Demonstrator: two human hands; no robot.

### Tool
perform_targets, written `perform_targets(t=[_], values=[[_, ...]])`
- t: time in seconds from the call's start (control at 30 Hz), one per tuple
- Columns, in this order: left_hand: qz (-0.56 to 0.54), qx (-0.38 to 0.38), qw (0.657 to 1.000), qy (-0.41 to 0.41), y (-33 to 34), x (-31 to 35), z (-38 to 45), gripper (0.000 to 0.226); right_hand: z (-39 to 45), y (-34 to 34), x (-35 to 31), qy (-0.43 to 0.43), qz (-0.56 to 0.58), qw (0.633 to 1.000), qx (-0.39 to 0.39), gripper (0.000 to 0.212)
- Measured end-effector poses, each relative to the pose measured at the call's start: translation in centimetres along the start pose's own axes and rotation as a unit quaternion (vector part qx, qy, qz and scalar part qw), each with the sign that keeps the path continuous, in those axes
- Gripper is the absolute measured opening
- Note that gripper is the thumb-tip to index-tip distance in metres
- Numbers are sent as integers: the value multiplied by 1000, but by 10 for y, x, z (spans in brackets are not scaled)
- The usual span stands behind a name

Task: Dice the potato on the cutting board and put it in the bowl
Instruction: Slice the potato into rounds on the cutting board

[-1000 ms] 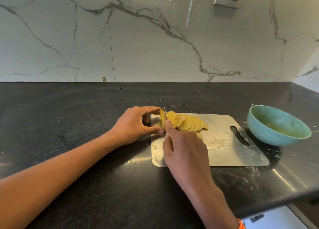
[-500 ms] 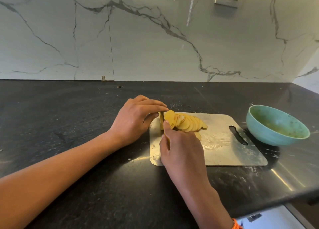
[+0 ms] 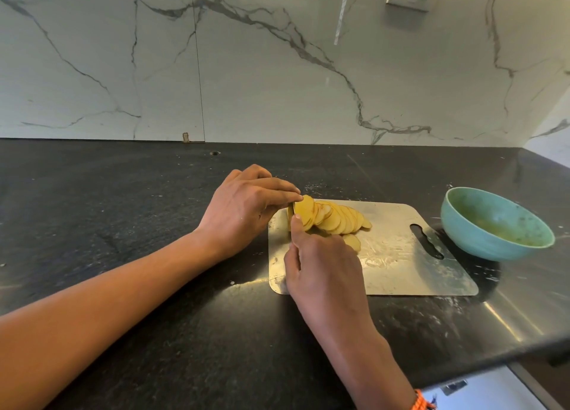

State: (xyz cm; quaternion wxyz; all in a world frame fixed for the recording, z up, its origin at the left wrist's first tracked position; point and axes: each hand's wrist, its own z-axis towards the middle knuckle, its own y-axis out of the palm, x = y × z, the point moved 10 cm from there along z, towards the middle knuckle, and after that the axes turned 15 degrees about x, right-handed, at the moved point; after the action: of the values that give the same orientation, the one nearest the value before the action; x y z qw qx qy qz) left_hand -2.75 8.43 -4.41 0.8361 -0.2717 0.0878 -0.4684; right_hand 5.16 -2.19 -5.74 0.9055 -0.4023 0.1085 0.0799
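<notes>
Black stone counter [image 3: 123, 212] runs across the whole view w/ a marble-look wall [image 3: 246, 70] behind it. Coming in from the left, the left hand [image 3: 246, 212] sits at the left edge of the cutting board [image 3: 401, 270]; its fingers are stretched fwd and bunched, tips touching the top of the last upright potato slice, thumb tucked under. Can't tell if it's pinching or just steadying. Right beside it, the right hand [image 3: 320, 270] is curled round a knife handle, which is hidden under the palm, w/ the index finger laid along the back of the blade. Only a thin sliver of the knife [image 3: 291, 213] shows, standing just left of the slices. Potato [image 3: 330, 218] is cut into thin rounds, fanned in an overlapping row leaning right, on the back-left part of the board; one loose round lies just in front of the row. Board is pale metal, scuffed, handle slot at its right end. Further right, apart from the board, a teal bowl [image 3: 462, 230] w/ greenish residue inside. Orange band on the right wrist [image 3: 421, 405], bottom edge.
</notes>
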Motion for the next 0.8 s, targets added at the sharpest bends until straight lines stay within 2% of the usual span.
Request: perform_targets(t=[0.8], values=[[14,-5,1000,-10,1,-2,-2,28,2,8,0,9,0,999,-43,55]])
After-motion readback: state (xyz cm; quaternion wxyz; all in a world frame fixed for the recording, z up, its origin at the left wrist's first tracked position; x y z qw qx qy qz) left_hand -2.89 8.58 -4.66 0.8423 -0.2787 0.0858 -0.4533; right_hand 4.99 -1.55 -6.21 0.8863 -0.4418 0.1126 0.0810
